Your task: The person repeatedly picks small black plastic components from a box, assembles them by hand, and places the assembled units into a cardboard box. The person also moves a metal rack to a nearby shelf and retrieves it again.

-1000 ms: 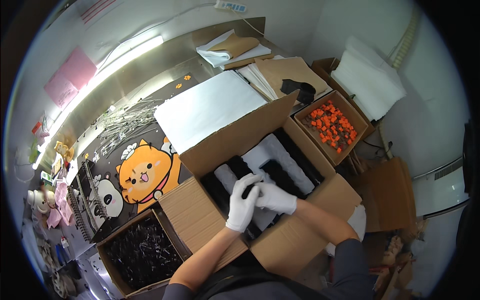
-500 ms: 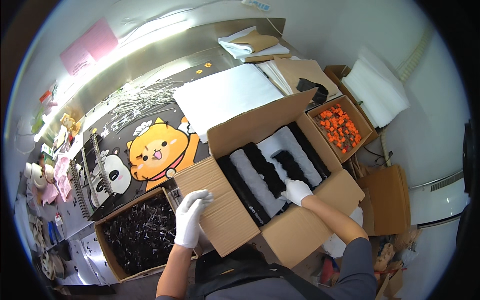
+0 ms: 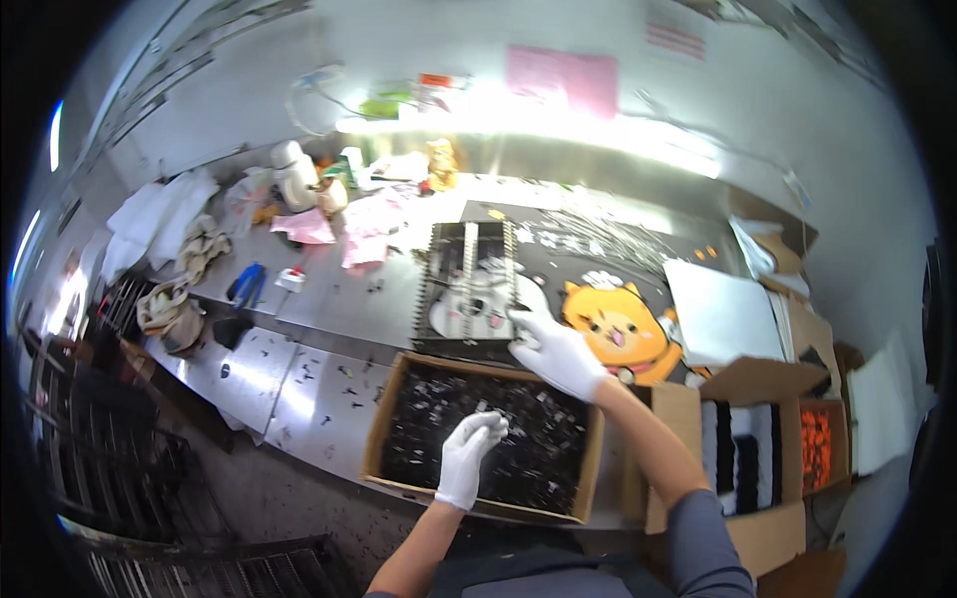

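Observation:
My left hand (image 3: 466, 460), in a white glove, is over an open cardboard box (image 3: 371, 444) full of small black plastic pieces (image 3: 429, 404). Its fingers are drawn together; whatever they may hold is too small to make out. Past the box's far edge my gloved right hand (image 3: 560, 357) reaches left with fingers apart, and I see nothing in it. Its fingertips are near the right side of a black frame (image 3: 469, 344) with coil-like side strips, which lies on a dark mat (image 3: 543, 244) printed with a cartoon cat and panda.
At right stands an open carton (image 3: 755, 379) with black and grey rolls, beside a box of orange pieces (image 3: 817, 447). White sheets (image 3: 723, 314) lie behind it. Blue-handled pliers (image 3: 246, 286), cloths (image 3: 202, 249) and stray black pieces are on the metal bench (image 3: 329, 329) at left.
The view has swung left. My right hand has left the carton's rolls and moved across to the black frame. My left hand has come over the box of black pieces.

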The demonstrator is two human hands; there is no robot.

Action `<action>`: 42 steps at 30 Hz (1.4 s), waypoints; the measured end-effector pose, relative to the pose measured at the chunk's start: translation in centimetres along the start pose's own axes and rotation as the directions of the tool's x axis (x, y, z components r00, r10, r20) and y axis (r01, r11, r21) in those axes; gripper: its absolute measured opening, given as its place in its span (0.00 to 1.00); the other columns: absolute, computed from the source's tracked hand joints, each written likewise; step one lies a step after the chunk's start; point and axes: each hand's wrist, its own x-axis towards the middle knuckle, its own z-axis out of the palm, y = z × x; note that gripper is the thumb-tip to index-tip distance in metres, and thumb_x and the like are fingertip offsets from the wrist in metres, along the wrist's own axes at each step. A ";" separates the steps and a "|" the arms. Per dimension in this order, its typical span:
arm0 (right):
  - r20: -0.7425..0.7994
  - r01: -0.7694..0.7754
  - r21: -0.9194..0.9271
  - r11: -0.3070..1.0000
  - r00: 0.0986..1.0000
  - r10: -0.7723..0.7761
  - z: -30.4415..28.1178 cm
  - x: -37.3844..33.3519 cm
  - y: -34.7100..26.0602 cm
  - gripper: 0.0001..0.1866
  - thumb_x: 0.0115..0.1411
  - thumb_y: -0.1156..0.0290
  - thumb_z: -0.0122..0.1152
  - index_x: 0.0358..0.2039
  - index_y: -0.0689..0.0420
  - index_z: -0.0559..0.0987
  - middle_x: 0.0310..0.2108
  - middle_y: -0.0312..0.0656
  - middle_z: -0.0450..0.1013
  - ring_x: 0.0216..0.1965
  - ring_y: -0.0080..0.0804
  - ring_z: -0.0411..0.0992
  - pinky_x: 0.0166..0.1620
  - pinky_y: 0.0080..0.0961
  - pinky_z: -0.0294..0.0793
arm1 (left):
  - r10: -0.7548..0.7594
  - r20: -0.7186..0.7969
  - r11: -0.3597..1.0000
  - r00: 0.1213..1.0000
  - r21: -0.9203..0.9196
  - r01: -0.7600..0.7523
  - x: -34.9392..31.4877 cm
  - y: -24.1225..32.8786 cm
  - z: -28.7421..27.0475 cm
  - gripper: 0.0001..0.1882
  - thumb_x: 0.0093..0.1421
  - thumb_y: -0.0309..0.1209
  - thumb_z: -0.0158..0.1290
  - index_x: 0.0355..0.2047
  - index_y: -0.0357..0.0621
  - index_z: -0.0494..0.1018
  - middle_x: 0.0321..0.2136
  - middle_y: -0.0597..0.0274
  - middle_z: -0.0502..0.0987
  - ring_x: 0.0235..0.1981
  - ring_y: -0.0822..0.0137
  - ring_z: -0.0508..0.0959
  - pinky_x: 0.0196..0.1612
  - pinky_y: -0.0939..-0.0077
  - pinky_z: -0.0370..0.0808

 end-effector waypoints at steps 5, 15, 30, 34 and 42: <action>0.172 -0.106 -0.589 0.801 0.952 0.252 13.8 14.4 7.3 0.24 0.60 0.65 0.51 0.54 0.65 0.67 0.44 0.60 0.74 0.46 0.58 0.73 0.50 0.44 0.70 | 0.024 -0.123 0.999 0.992 0.036 -0.019 0.5 2.6 -7.9 0.13 0.66 0.26 0.45 0.48 0.35 0.72 0.42 0.53 0.78 0.42 0.66 0.79 0.52 0.71 0.74; 0.098 -0.494 0.262 0.829 0.868 0.487 6.2 0.3 -6.8 0.29 0.59 0.72 0.52 0.63 0.56 0.64 0.30 0.43 0.76 0.23 0.22 0.70 0.27 0.22 0.72 | -0.315 0.218 0.803 0.924 -0.458 0.382 11.1 7.0 -11.0 0.24 0.67 0.48 0.44 0.53 0.42 0.66 0.44 0.57 0.76 0.49 0.58 0.75 0.55 0.59 0.70; -0.510 -0.190 0.532 0.825 0.706 0.492 -1.4 -12.5 -5.8 0.05 0.61 0.74 0.60 0.36 0.61 0.79 0.32 0.34 0.76 0.33 0.18 0.72 0.41 0.17 0.71 | 0.246 0.675 0.034 0.695 0.711 -0.702 9.7 9.8 -0.1 0.57 0.32 0.42 0.67 0.64 0.44 0.53 0.41 0.52 0.70 0.43 0.51 0.71 0.46 0.58 0.67; -0.613 -0.438 0.161 0.884 0.658 0.438 0.0 -18.1 -2.8 0.05 0.60 0.71 0.60 0.34 0.59 0.79 0.32 0.35 0.76 0.32 0.21 0.73 0.39 0.20 0.73 | 0.081 0.729 -0.114 0.679 0.684 -0.721 8.5 8.5 0.8 0.54 0.32 0.44 0.65 0.61 0.38 0.58 0.40 0.48 0.72 0.42 0.49 0.73 0.44 0.57 0.69; -0.431 0.062 0.900 0.432 0.292 0.854 -7.7 -19.0 5.4 0.16 0.69 0.56 0.47 0.23 0.44 0.67 0.14 0.21 0.57 0.09 0.12 0.51 0.09 0.15 0.48 | -0.129 0.760 -0.202 0.637 0.609 -0.767 6.4 7.3 0.1 0.54 0.31 0.45 0.65 0.60 0.38 0.61 0.44 0.47 0.72 0.41 0.50 0.73 0.45 0.59 0.68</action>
